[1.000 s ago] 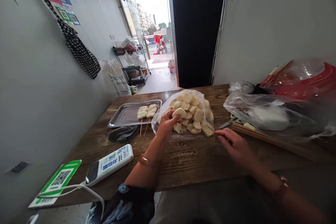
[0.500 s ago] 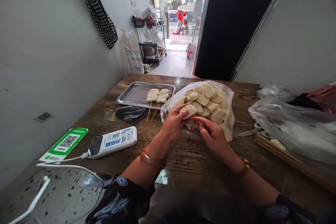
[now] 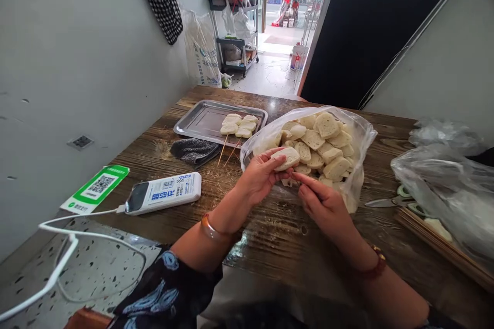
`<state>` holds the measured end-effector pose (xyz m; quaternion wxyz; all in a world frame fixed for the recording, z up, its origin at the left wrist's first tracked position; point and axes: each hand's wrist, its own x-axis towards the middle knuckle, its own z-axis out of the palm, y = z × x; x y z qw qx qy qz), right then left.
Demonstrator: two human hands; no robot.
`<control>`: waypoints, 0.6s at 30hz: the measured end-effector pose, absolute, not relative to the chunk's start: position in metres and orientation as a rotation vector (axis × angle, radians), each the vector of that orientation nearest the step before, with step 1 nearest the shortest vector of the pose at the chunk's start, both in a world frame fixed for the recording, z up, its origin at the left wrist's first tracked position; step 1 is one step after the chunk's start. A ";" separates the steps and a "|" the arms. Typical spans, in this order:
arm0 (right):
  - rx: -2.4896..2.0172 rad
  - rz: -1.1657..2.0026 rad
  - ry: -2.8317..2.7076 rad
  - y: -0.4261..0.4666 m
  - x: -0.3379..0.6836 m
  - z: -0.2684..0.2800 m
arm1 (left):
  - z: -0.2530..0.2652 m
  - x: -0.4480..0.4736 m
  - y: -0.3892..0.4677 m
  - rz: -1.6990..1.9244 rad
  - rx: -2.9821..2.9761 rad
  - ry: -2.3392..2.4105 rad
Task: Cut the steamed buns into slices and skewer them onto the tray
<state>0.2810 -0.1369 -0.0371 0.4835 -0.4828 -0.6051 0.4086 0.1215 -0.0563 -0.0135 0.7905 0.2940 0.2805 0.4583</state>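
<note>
My left hand [image 3: 259, 177] pinches a pale, rounded food slice [image 3: 286, 158] that looks like fish cake, holding it just above the front of an open clear plastic bag [image 3: 365, 157]. Many similar slices [image 3: 312, 139] fill the bag. Close by, my right hand [image 3: 322, 199] is closed, with its thumb and forefinger pinched near the slice's lower edge. What lies in that pinch is too small and hidden to make out. On a metal tray [image 3: 193, 119] to the left rest several slices on two thin wooden skewers [image 3: 223, 151], whose ends stick out over the near rim.
A dark cloth [image 3: 195, 151] lies before the tray. Farther left are a white power bank [image 3: 175, 193] with a cable and a green QR card [image 3: 100, 185]. Scissors [image 3: 386, 201], a bundle of wooden sticks [image 3: 436, 241] and plastic bags [image 3: 440, 175] occupy the right side.
The view has tilted down and turned a little left. Both hands keep nearly the same pose, with the slice still in my left hand.
</note>
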 end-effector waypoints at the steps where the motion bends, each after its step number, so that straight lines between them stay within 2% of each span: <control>1: -1.159 1.049 -1.431 -0.138 0.280 -0.037 | -0.013 0.122 -0.057 0.985 0.630 0.600; 5: -1.143 1.132 -1.314 -0.139 0.278 -0.036 | -0.012 0.122 -0.060 0.957 0.641 0.602; 13: -1.260 0.701 -1.518 -0.134 0.282 -0.036 | -0.009 0.123 -0.063 0.956 0.631 0.618; 18: -1.246 0.679 -1.545 -0.134 0.280 -0.034 | -0.009 0.123 -0.063 0.971 0.581 0.617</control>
